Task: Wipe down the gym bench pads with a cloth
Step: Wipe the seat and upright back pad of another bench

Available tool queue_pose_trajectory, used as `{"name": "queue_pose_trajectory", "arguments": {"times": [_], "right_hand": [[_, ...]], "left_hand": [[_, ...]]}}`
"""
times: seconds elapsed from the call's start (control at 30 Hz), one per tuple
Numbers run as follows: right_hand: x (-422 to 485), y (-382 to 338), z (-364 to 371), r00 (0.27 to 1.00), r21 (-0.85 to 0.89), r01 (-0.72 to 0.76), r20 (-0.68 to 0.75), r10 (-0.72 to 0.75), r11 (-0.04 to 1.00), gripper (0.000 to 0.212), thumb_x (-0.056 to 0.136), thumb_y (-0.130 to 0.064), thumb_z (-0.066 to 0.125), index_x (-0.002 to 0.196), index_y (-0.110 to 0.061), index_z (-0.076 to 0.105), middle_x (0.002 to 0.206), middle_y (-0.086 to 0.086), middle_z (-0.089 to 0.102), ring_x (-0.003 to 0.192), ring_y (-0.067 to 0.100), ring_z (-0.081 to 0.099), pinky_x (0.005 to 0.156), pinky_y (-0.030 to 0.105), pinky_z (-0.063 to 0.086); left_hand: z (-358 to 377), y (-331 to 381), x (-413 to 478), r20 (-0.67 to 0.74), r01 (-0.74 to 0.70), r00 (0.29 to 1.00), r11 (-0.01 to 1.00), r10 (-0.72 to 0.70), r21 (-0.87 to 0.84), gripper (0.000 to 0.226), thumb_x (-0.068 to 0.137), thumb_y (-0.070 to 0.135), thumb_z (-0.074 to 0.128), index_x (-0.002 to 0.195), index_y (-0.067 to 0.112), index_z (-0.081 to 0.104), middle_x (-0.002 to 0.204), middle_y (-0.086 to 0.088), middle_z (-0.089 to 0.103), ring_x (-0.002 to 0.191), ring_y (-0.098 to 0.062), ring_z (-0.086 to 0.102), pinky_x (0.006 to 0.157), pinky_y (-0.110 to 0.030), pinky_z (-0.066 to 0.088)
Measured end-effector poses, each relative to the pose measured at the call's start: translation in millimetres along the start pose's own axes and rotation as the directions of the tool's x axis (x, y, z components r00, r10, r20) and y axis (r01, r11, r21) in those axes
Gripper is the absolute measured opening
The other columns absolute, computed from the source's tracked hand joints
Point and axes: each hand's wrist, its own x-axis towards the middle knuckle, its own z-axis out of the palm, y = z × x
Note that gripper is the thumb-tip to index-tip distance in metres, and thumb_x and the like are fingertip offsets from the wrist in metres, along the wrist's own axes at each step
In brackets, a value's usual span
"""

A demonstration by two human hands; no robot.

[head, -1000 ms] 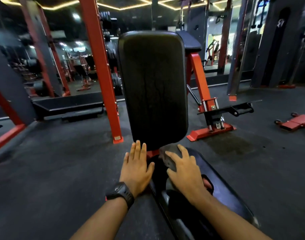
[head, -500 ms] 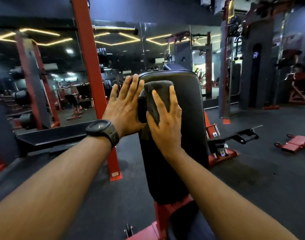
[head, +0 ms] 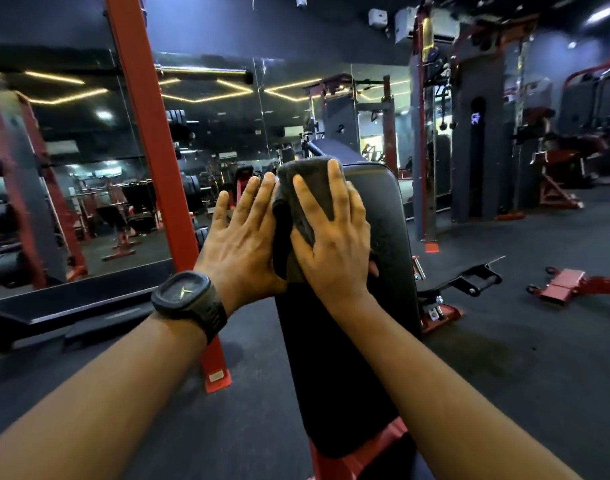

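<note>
The black upright back pad (head: 334, 358) of the gym bench stands in the middle of the head view on a red frame. A dark grey cloth (head: 305, 188) is draped over the pad's top left corner. My right hand (head: 334, 244) lies flat on the cloth with fingers spread, pressing it against the pad. My left hand (head: 243, 242), with a black watch on the wrist, is flat with fingers straight against the pad's left edge, touching the side of the cloth. The seat pad is out of sight below.
A red steel upright (head: 151, 161) with its foot on the floor stands just left of the bench. A mirror wall (head: 71, 150) is behind. Red machine bases (head: 570, 284) and a black footrest (head: 470, 280) lie on the dark rubber floor to the right.
Both hands and the cloth went from the seat pad up to the top of the back pad. Over the last half second the cloth slid slightly higher onto the top corner.
</note>
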Motion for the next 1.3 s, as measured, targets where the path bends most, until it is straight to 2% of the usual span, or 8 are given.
{"name": "queue_pose_trajectory", "arguments": {"times": [0.2,0.43,0.57,0.67,0.9,1.0,1.13,1.3], "right_hand": [[-31.2,22.4,0.9,0.96,0.106,-0.248,-0.107,0.259,0.963,0.061,0.091,-0.032,0.05,0.151,-0.03,0.039,0.165,0.012,0.017,0.142,0.038,0.031,0.102,0.059,0.044],[25.3,29.0,0.5,0.965,-0.047,0.255,-0.052,-0.257,0.966,0.059,0.091,-0.039,0.059,0.148,-0.035,0.044,0.162,0.009,0.029,0.137,0.038,0.037,0.092,0.052,0.046],[29.2,73.7,1.5,0.979,0.057,-0.17,-0.104,0.175,0.984,0.063,0.09,-0.033,0.061,0.15,-0.034,0.042,0.165,0.008,0.019,0.14,0.035,0.035,0.102,0.056,0.046],[-41.8,57.2,5.8,0.952,0.093,-0.275,-0.116,0.285,0.957,0.064,0.089,-0.022,0.065,0.148,-0.031,0.044,0.165,0.007,0.018,0.137,0.036,0.036,0.098,0.056,0.05],[9.1,45.2,1.8,0.955,0.029,0.269,-0.138,-0.263,0.963,0.05,0.09,-0.032,0.062,0.139,-0.036,0.056,0.157,0.008,0.038,0.126,0.036,0.049,0.091,0.049,0.049],[42.1,76.2,2.1,0.995,0.063,0.018,-0.097,-0.012,0.998,0.058,0.089,-0.035,0.061,0.144,-0.039,0.046,0.162,0.005,0.026,0.131,0.034,0.043,0.091,0.051,0.051],[-3.9,83.8,1.8,0.884,0.184,-0.414,-0.153,0.442,0.892,0.064,0.083,-0.018,0.071,0.143,-0.031,0.052,0.164,0.006,0.022,0.135,0.035,0.039,0.098,0.056,0.05],[-63.2,34.3,0.8,0.996,0.172,-0.03,-0.074,0.043,0.985,0.06,0.086,-0.03,0.064,0.144,-0.037,0.049,0.163,0.006,0.024,0.129,0.035,0.041,0.098,0.048,0.048]], "left_hand": [[-4.5,6.2,0.9,0.001,0.001,1.0,0.996,-0.001,0.087,0.146,0.051,0.096,0.041,0.154,0.012,-0.019,0.162,-0.005,-0.025,0.149,-0.021,-0.024,0.121,-0.055,-0.005],[-3.6,1.8,5.5,-0.029,-0.008,1.0,1.0,0.008,0.007,0.142,0.054,0.093,0.048,0.156,0.014,-0.012,0.165,-0.002,-0.016,0.15,-0.017,-0.019,0.122,-0.049,-0.005],[-3.4,3.4,3.2,-0.009,0.015,1.0,0.999,-0.015,0.03,0.145,0.054,0.095,0.048,0.154,0.014,-0.018,0.163,-0.001,-0.023,0.149,-0.015,-0.023,0.122,-0.049,-0.005],[-3.1,5.1,-0.5,-0.006,0.014,1.0,1.0,-0.014,0.025,0.142,0.058,0.093,0.047,0.154,0.013,-0.02,0.162,-0.001,-0.026,0.149,-0.016,-0.023,0.123,-0.051,-0.002],[3.9,10.1,-1.5,-0.048,0.009,0.999,0.999,-0.011,-0.047,0.136,0.061,0.091,0.045,0.156,0.011,-0.01,0.165,-0.004,-0.016,0.152,-0.017,-0.013,0.123,-0.052,0.004],[6.0,14.0,-2.8,-0.064,0.018,0.998,0.999,-0.02,-0.035,0.136,0.062,0.091,0.046,0.156,0.01,-0.01,0.164,-0.005,-0.017,0.152,-0.019,-0.012,0.122,-0.053,0.005],[8.8,19.0,-3.4,-0.081,0.029,0.996,0.999,-0.033,-0.045,0.135,0.064,0.089,0.047,0.156,0.01,-0.012,0.164,-0.004,-0.019,0.152,-0.02,-0.013,0.122,-0.053,0.006],[14.7,18.9,-3.8,-0.098,0.035,0.994,0.997,-0.042,-0.065,0.132,0.064,0.087,0.046,0.157,0.008,-0.005,0.165,-0.006,-0.014,0.152,-0.021,-0.01,0.122,-0.054,0.007]]}}
